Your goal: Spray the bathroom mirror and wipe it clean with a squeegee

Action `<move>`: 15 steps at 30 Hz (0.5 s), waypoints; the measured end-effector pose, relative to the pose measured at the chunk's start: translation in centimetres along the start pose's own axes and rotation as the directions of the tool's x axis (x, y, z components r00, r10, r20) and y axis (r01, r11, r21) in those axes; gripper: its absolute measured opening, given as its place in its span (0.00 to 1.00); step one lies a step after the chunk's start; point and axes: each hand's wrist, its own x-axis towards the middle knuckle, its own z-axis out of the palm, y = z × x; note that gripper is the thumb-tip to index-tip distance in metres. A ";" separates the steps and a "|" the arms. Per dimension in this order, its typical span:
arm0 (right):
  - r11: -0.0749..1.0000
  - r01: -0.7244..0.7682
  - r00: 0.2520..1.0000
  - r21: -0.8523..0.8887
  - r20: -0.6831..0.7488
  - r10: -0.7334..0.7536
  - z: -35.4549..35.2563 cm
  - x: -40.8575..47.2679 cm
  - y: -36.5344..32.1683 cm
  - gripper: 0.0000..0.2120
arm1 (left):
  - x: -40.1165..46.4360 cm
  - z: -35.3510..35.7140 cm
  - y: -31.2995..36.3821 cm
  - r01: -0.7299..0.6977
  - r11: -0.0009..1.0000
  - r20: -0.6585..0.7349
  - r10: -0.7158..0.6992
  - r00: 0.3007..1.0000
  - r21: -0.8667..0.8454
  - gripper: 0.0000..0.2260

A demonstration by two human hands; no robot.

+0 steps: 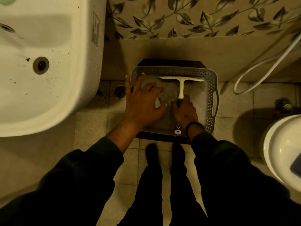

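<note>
Both arms reach down into the grey basket (211, 79) right of the sink (48, 66). The right hand (184, 113) grips the squeegee (181, 82) handle, blade at the basket's far side. The left hand (143, 103) hovers spread-fingered, holding nothing, over the basket's left half.

Grey perforated basket (210, 75) holding a white squeegee (181, 84) with blue grip; left of the basket, a white sink (48, 95); behind it, beige leaf-patterned wall tiles (195, 17); black sleeves.
</note>
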 end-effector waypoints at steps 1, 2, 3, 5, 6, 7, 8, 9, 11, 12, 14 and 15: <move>0.996 -0.018 0.999 -0.083 -0.030 0.016 -0.3 0.0 -0.1 0.28 | 0.0 -0.1 0.0 0.004 1.000 0.012 -0.004 1.000 0.010 0.24; 0.989 -0.025 0.996 -0.148 -0.093 0.011 -0.7 -0.1 -0.3 0.30 | 0.1 -0.1 -0.1 0.006 1.000 0.014 -0.006 1.000 0.026 0.27; 0.983 -0.016 0.986 -0.184 -0.168 -0.016 -1.1 -0.3 -0.5 0.30 | 0.1 -0.3 0.0 0.021 0.999 0.008 -0.021 1.000 0.034 0.29; 0.986 0.064 0.947 -0.153 -0.304 -0.108 -1.8 -0.5 -1.1 0.26 | 0.0 -0.5 0.1 0.050 0.998 -0.008 -0.050 0.999 0.037 0.31; 0.986 0.121 0.924 -0.116 -0.350 -0.155 -1.9 -0.5 -1.3 0.24 | 0.0 -0.6 0.2 0.060 0.998 -0.020 -0.059 0.998 0.035 0.32; 0.983 0.166 0.908 -0.080 -0.376 -0.184 -2.0 -0.6 -1.5 0.23 | -0.1 -0.7 0.4 0.066 0.998 -0.033 -0.065 0.997 0.018 0.31; 0.977 0.205 0.895 -0.053 -0.394 -0.209 -2.0 -0.6 -1.6 0.22 | -0.1 -0.8 0.4 0.072 0.997 -0.042 -0.071 0.997 0.011 0.30; 0.972 0.233 0.886 -0.036 -0.404 -0.227 -2.0 -0.7 -1.9 0.21 | -0.1 -0.8 0.5 0.080 0.997 -0.046 -0.080 0.996 0.009 0.30; 0.961 0.277 0.868 -0.019 -0.423 -0.259 -1.9 -1.0 -2.0 0.16 | -0.1 -0.9 0.6 0.093 0.996 -0.042 -0.093 0.995 -0.009 0.29; 0.959 0.281 0.864 -0.016 -0.431 -0.260 -1.9 -1.0 -1.9 0.13 | -0.1 -0.8 0.4 0.089 0.996 -0.057 -0.090 0.994 -0.025 0.28; 0.964 0.264 0.862 -0.019 -0.443 -0.245 -2.1 -1.2 -1.6 0.08 | -0.5 -1.1 0.2 0.058 0.992 -0.126 -0.072 0.989 -0.116 0.23; 0.969 0.246 0.869 -0.021 -0.438 -0.230 -2.3 -1.5 -1.9 0.07 | -0.5 -1.7 0.2 0.022 0.977 -0.192 -0.063 0.979 -0.212 0.19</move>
